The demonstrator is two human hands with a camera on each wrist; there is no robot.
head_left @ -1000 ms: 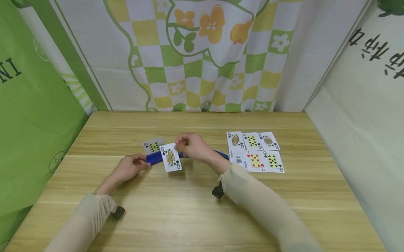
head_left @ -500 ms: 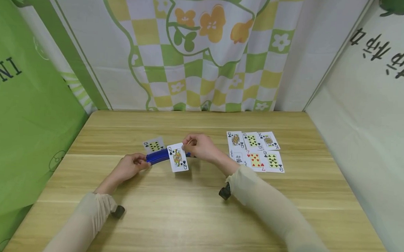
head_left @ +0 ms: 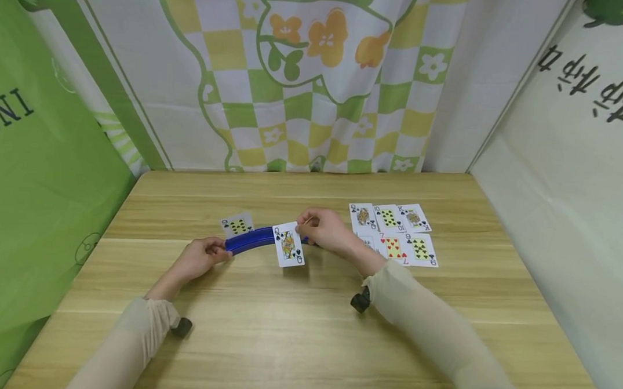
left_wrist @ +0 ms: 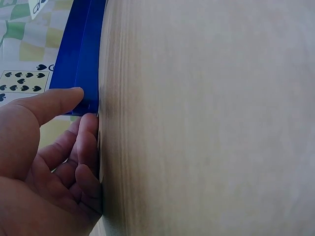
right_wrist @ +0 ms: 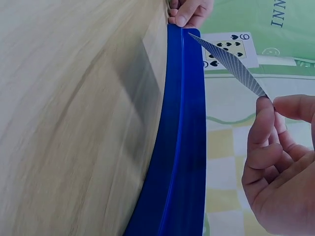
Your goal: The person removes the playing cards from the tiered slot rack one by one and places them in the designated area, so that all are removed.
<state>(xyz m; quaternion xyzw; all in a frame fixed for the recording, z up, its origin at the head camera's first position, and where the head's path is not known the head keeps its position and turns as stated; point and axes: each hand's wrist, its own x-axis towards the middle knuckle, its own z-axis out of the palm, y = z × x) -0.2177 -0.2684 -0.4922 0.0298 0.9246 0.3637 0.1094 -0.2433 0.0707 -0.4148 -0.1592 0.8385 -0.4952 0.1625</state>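
My left hand point(head_left: 199, 260) grips the left end of a curved blue card holder point(head_left: 249, 241), thumb on top and fingers at its end, as the left wrist view shows. My right hand point(head_left: 331, 231) pinches a queen of spades point(head_left: 289, 245) by its upper corner, face toward me. The card overlaps the holder in the head view; in the right wrist view the playing card point(right_wrist: 234, 66) hangs above the groove, its patterned back showing. Behind the holder's left end is a nine of spades point(right_wrist: 226, 48). The holder's right part is hidden behind the right hand.
To the right lie two rows of face-up cards, among them a queen point(head_left: 363, 216), a ten point(head_left: 389, 217), a king point(head_left: 415, 217), a red seven point(head_left: 394, 248) and a nine point(head_left: 421, 249). The wooden table point(head_left: 264, 331) meets a checked curtain point(head_left: 314, 125) behind.
My right hand has moved to the right along the holder with the queen of spades, uncovering more of the holder's left part. The left hand has stayed in place.
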